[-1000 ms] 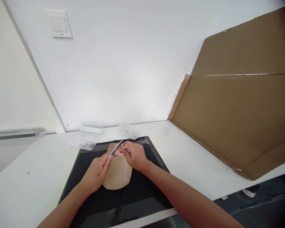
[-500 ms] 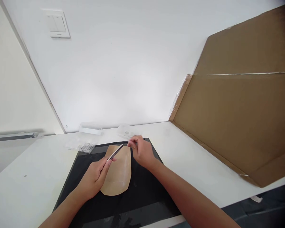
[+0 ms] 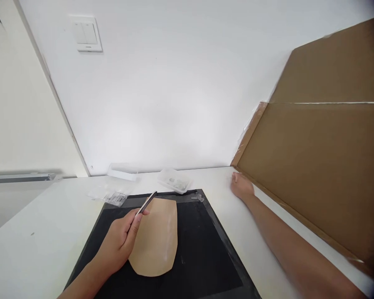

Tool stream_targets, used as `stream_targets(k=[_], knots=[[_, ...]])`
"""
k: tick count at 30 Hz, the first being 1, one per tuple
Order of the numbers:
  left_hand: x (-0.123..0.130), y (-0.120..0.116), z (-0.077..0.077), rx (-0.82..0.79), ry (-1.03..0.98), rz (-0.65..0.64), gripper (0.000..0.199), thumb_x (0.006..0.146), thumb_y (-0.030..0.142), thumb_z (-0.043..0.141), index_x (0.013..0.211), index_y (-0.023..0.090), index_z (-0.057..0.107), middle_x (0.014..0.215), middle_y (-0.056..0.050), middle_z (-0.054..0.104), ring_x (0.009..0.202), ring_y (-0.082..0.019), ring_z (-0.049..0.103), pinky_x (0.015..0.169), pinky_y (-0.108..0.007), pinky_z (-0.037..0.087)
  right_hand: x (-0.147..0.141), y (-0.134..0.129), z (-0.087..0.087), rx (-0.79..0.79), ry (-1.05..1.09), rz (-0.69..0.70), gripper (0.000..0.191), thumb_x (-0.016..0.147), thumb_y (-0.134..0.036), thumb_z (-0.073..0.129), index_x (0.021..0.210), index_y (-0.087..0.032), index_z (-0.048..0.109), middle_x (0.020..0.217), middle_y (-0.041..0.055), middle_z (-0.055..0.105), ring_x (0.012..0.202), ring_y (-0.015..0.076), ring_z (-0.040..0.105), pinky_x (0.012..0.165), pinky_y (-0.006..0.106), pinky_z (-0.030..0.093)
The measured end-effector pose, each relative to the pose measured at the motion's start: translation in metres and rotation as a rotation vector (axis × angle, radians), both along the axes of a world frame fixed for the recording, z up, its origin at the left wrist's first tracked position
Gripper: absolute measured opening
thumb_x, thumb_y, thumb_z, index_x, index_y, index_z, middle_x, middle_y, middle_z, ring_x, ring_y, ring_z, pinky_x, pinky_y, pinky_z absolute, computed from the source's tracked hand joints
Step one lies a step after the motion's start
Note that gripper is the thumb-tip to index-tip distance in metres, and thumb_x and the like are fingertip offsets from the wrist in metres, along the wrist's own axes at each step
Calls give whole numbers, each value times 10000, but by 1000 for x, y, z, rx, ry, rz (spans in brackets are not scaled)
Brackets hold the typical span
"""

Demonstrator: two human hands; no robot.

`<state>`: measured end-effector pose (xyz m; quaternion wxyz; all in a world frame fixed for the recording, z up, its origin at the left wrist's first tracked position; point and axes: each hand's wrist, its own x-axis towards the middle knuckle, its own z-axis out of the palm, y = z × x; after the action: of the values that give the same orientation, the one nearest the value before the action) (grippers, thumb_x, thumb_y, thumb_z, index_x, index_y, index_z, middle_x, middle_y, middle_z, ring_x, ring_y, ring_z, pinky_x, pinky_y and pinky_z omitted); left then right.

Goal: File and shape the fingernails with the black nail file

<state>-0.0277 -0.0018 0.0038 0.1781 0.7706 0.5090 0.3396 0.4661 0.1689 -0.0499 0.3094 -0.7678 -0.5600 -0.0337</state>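
One slim dark strip with a pale edge (image 3: 147,202), long axis slanting up, away and rightward; held above the tan sheet (image 3: 157,238).
One left hand (image 3: 122,237), thumb and fingers clamped on the strip's near end.
One black mat (image 3: 202,249), under the sheet.
One right hand (image 3: 242,186), well apart, near the cardboard (image 3: 324,166); grip unclear.

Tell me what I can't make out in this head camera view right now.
All in the head view:
- Right hand: fingers blurred; can't tell if they hold anything.
- Stick: lower end hidden by the left hand.
- Label: print too small to read.
- Tray: what lies inside is too small and faint.
- Cardboard: cut off by the right edge.
- Mat: near end cut off by the bottom edge.
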Motion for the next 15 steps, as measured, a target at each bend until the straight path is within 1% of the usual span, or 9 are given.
stream_targets(k=[1,2,4,5,7,10,12,14,15], knots=[[-1,0,0,-3,0,11,455,1083,456,341,1278,189,654,612,27,587,595,-180,626,635,-269,488,15,6,-3,-23,-13,-14,424,1022,-312,391,1208,-58,675,1357,281,627,1359,364,536,1123,531,408],[-1,1,0,-6,-1,21,458,1082,462,340,1274,190,655,592,31,578,577,-180,621,619,-267,487,28,13,-6,-42,-25,-24,415,1022,-338,443,1252,-69,659,1406,264,601,1413,360,486,1152,557,376],[-3,1,-2,-11,-8,44,460,1075,475,348,1263,196,662,553,38,558,542,-180,610,574,-259,476,49,25,-9,-79,-46,-33,422,1000,-406,553,1296,-116,635,1476,200,565,1456,356,435,1168,621,338],[-3,2,-3,-15,-14,57,457,1071,481,355,1252,201,667,544,40,553,527,-179,606,550,-254,469,56,32,-10,-92,-59,-24,389,1000,-398,556,1267,-130,646,1508,184,540,1471,352,416,1170,629,333],[-5,3,-6,-26,-26,76,447,1064,488,366,1216,211,683,526,42,543,493,-172,592,506,-243,455,65,44,-13,-107,-89,16,293,1019,-323,482,1119,-141,690,1577,184,473,1505,347,369,1173,622,329],[-8,6,-13,-27,-26,95,423,1058,477,387,1193,223,698,516,40,545,478,-170,589,487,-232,469,70,60,-16,-91,-137,69,334,1023,-261,374,917,-164,675,1657,180,351,1538,353,310,1170,620,325],[-10,7,-16,-3,-11,108,396,1051,463,410,1209,238,695,587,27,622,557,-176,649,546,-224,521,72,69,-18,-69,-161,85,331,1018,-277,372,873,-169,650,1672,194,309,1509,376,361,1152,623,343],[-12,8,-18,30,4,114,363,1043,454,429,1195,261,697,768,9,728,699,-181,714,635,-215,561,74,76,-19,-50,-174,103,324,1011,-294,381,858,-171,638,1661,213,322,1429,381,474,1125,599,385],[-12,7,-19,40,10,116,348,1040,451,436,1180,271,698,857,6,756,760,-182,730,661,-208,567,75,79,-19,-40,-178,113,327,1012,-301,377,859,-174,636,1655,213,335,1392,372,517,1118,580,399]])
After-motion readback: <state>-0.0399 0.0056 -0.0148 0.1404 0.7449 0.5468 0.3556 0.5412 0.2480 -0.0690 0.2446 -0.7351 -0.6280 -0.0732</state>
